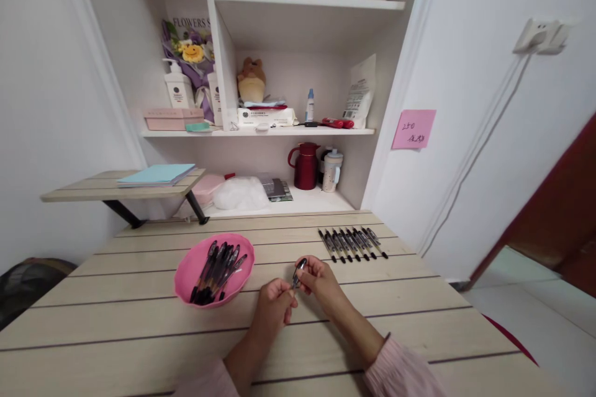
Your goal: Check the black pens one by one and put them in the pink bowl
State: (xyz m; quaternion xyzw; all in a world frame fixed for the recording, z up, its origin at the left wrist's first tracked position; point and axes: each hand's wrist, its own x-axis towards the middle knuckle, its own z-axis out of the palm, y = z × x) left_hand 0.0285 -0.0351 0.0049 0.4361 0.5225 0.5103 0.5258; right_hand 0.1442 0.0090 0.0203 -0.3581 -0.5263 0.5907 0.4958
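Both my hands meet over the middle of the wooden table (139, 322) and hold one black pen (298, 273) between them. My left hand (275, 304) is closed on the pen's lower end. My right hand (320, 279) pinches its upper end with the fingertips. A pink bowl (184, 267) with several black pens in it sits just left of my hands. A row of several black pens (352, 243) lies side by side on the table behind and right of my hands.
Behind the table is a white shelf unit with a red jug (305, 165), a mug (331, 170), bottles and boxes. A small raised wooden shelf (93, 189) with a blue notebook (156, 174) stands at the left. A pink sticky note (413, 129) hangs on the right wall.
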